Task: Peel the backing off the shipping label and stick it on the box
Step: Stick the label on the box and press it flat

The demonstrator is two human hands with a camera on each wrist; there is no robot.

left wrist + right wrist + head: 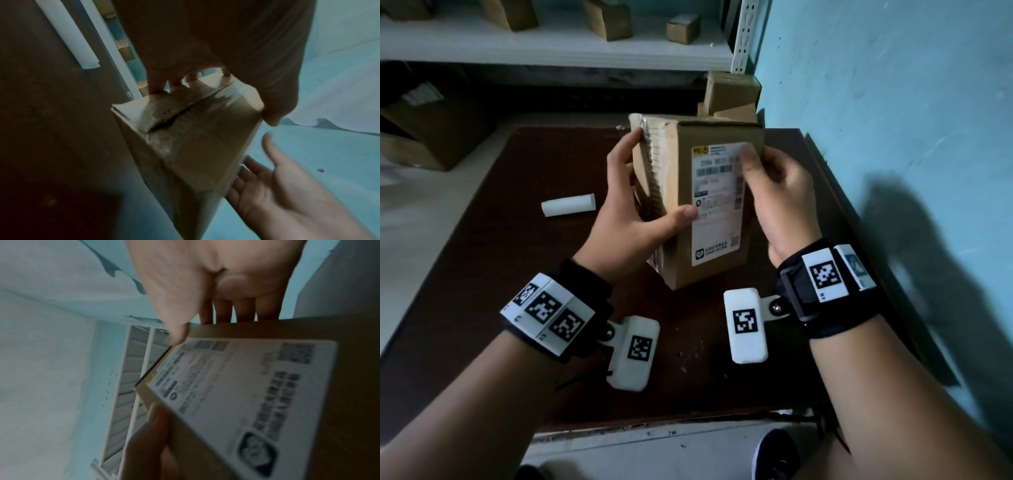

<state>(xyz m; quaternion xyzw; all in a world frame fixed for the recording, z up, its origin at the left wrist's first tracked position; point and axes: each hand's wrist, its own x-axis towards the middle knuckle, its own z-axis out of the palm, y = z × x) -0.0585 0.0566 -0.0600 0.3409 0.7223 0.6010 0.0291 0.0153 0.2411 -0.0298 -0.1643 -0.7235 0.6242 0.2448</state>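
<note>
A brown cardboard box [678,164] stands on end over the dark table [500,274]. A white shipping label [717,212] lies flat on the box's front face. My left hand [626,205] grips the box from its taped left side, thumb on the label's lower left edge and fingers curled round the back. My right hand [777,192] is at the label's upper right corner, where its thumb [176,335] presses. Its fingers run straight along the box's right side. The left wrist view shows the box's taped end [195,129] and the right palm [287,186].
A white rolled strip [568,205] lies on the table left of the box. More cardboard boxes [732,92] sit behind, against the blue wall [893,102]. A white shelf [551,48] holds small boxes. A large carton [431,130] stands on the floor at left.
</note>
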